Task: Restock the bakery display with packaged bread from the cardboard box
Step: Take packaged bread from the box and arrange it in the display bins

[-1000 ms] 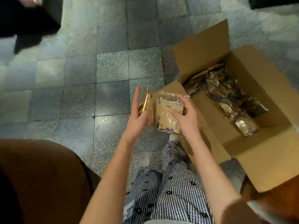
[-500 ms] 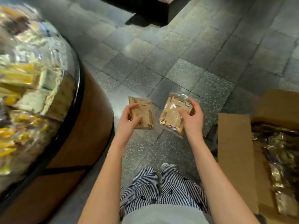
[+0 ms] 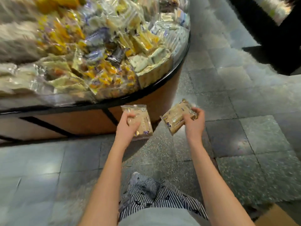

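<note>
Both hands are holding stock in the air above the grey speckled tile floor (image 3: 244, 128), in front of the round bakery display with a brown wall and black rim (image 3: 91, 118).

The left hand (image 3: 128, 126) is gripping one clear-wrapped pack of pale tan bread (image 3: 145, 118), fingers curled over its face from the left side. This pack's long axis is running away from the person, with its sealed far end pointing at the display wall and leaning slightly left.

The right hand (image 3: 194, 123) is gripping a second clear-wrapped tan bread pack (image 3: 174, 118) by its far right end, fingers wrapped over the top edge. Its long axis is lying diagonally, with the near end pointing down-left toward the first pack and the far end pointing up-right. The two packs are near each other but apart.

The display top is carrying heaped wrapped goods, blurred beyond identification. A corner of the brown cardboard box (image 3: 273, 216) is showing at lower right, behind the person's right arm. Striped trousers (image 3: 154, 191) are visible below.
</note>
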